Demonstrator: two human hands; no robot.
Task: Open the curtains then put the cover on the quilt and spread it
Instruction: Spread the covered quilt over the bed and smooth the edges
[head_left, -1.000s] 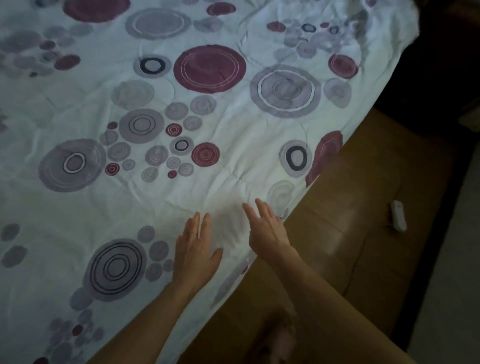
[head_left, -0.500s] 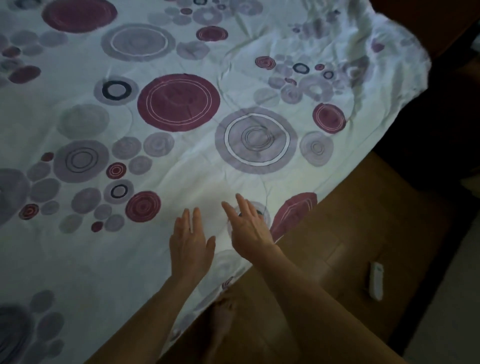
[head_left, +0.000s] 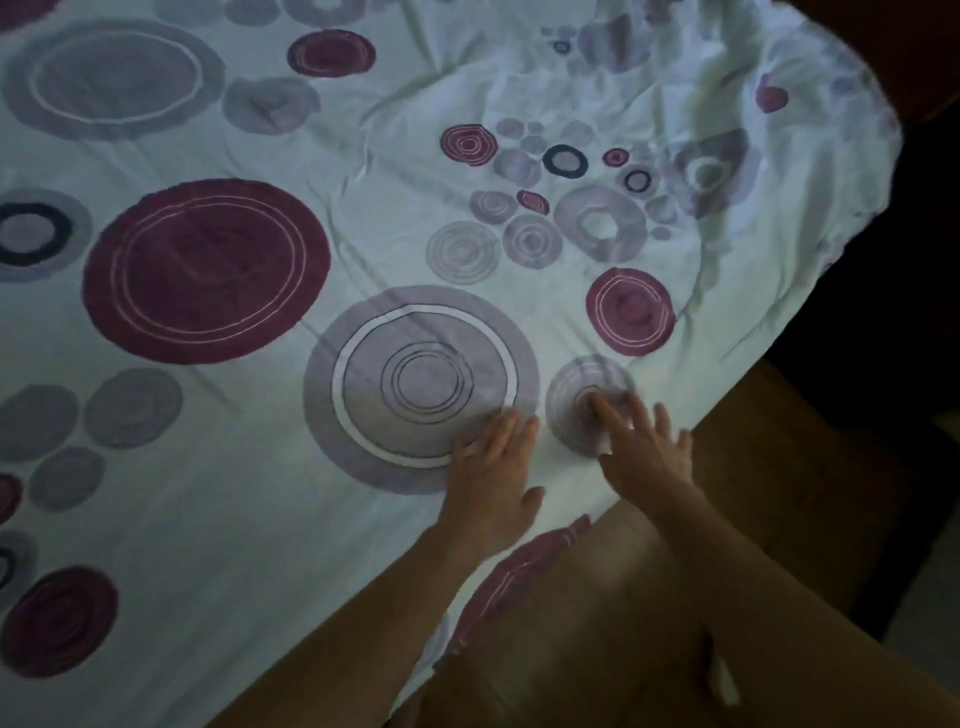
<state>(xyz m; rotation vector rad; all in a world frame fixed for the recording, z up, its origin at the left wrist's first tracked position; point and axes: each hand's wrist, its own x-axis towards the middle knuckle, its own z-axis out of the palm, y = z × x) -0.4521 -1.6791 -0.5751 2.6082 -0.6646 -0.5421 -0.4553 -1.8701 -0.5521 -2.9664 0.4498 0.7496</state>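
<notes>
The white quilt in its cotton cover printed with maroon and grey circles (head_left: 363, 249) lies spread over the bed, filling the left and far part of the scene, its near-right edge running diagonally beside the brown wooden floor (head_left: 769, 467). Both hands rest flat on it close to that edge, fingers spread, gripping nothing. The left hand (head_left: 491, 467) lies on the large grey ring, the right hand (head_left: 647, 449) on a smaller grey disc, nearer the edge. The rumpled corner (head_left: 769, 171) lies far and right of both hands, closer to the right one, so smoothing probably runs that way.
</notes>
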